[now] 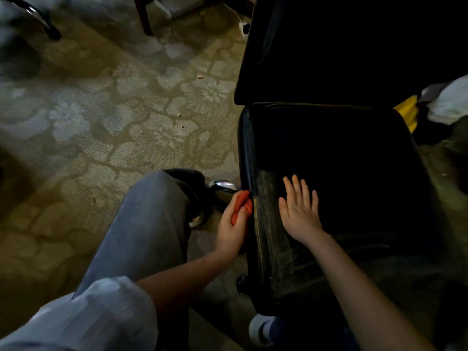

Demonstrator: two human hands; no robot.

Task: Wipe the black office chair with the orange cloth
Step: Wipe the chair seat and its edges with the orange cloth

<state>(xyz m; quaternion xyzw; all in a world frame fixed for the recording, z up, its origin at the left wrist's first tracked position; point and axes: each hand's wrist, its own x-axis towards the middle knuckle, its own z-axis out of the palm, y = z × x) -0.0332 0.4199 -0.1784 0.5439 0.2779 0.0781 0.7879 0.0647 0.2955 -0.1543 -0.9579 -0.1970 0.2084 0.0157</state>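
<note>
The black office chair (342, 160) fills the right half of the head view, its seat flat below an upright backrest. My left hand (231, 230) grips the bunched orange cloth (242, 203) and presses it against the seat's left side edge. My right hand (300, 210) lies flat on the front left part of the seat, fingers spread, holding nothing. Dusty streaks show on the seat near both hands.
A patterned carpet (114, 122) covers the floor to the left. My knee in grey trousers (149, 224) is bent beside the chair, above a dark shoe and the chrome chair base (222, 185). A yellow and white bundle (430, 105) lies at the right. A wooden leg (143, 16) stands at the top.
</note>
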